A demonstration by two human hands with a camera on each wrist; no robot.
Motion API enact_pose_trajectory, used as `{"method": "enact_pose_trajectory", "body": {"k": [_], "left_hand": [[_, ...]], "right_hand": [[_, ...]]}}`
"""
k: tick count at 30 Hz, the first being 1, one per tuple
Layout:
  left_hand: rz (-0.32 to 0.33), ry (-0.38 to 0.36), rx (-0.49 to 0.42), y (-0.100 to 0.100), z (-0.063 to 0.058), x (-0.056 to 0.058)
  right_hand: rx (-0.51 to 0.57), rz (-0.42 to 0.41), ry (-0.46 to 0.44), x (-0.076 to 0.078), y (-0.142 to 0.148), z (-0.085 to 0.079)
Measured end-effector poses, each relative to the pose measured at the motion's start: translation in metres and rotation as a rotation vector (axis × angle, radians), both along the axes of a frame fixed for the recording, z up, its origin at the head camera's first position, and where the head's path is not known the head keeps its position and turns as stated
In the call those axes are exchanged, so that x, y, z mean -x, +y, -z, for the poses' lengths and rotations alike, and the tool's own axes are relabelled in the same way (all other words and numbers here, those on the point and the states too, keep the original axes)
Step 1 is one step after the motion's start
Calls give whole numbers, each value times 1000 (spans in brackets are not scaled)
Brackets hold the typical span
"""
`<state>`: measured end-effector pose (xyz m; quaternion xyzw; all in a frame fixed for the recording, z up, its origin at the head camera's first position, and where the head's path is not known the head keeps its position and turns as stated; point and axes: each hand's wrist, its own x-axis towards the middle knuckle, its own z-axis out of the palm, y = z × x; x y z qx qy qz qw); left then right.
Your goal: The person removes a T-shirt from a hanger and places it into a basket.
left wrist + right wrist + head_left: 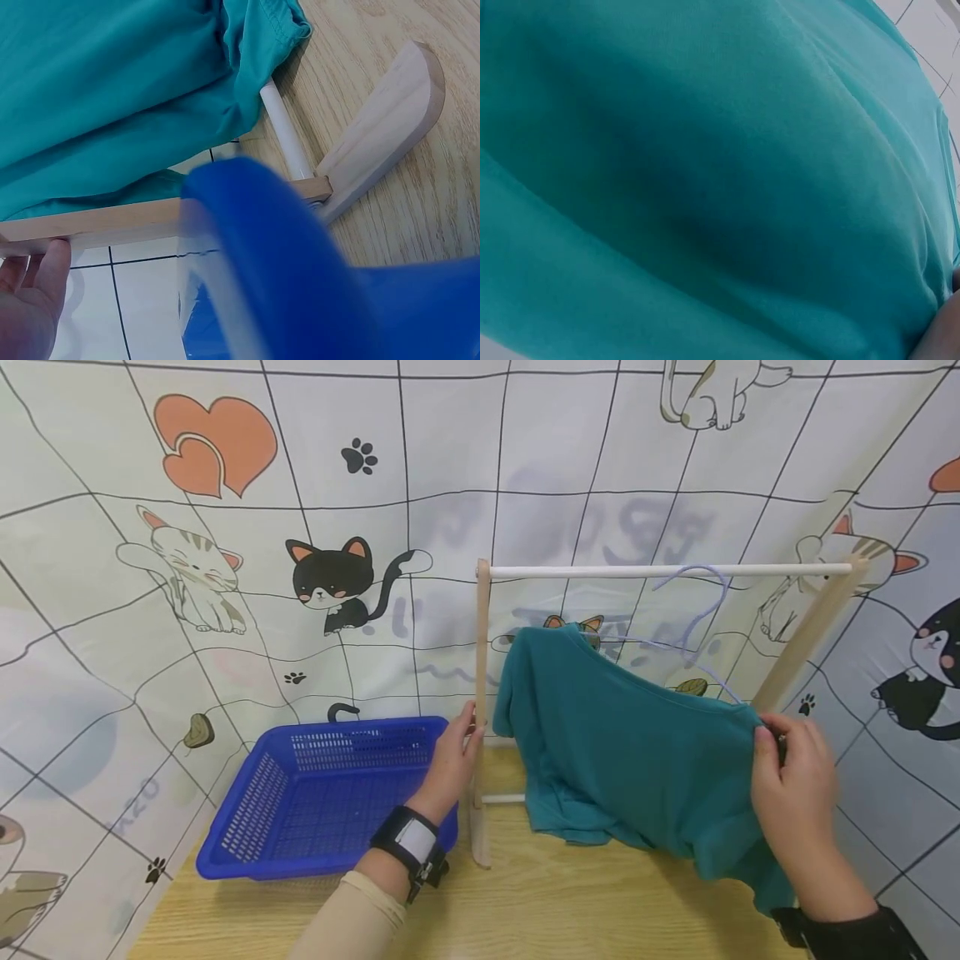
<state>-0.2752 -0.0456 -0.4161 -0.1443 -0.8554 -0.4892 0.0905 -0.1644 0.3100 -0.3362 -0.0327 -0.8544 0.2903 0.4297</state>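
A teal T-shirt (630, 743) hangs aslant on a thin lilac hanger (705, 618), whose hook is at the white rail of a small wooden clothes rack (482, 643). My right hand (798, 777) pinches the shirt near the right end of its neckline, by the hanger's lower right part. Cloth fills most of the right wrist view, with a bit of that hand (941, 334) at the corner. My left hand (450, 760) holds the rack's left upright; in the left wrist view its fingers (54, 274) meet the wood.
A blue plastic basket (322, 868) stands left of the rack on the wood-grain table (555, 902), its rim close to the left wrist. A white lower bar (504, 798) joins the rack near its foot. Behind hangs a cat-patterned grid backdrop (450, 443).
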Motion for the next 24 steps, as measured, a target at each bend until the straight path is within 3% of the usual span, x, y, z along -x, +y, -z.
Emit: {"method": "enact_pose_trajectory", "body": {"k": [12,24], "left_hand": [[12,50,-3,-1,3,3],[7,33,-5,0,2,1]], "right_hand": [[-31,11,-93,-17,-1,28],[-71,-105,-106,-29,7,52]]}}
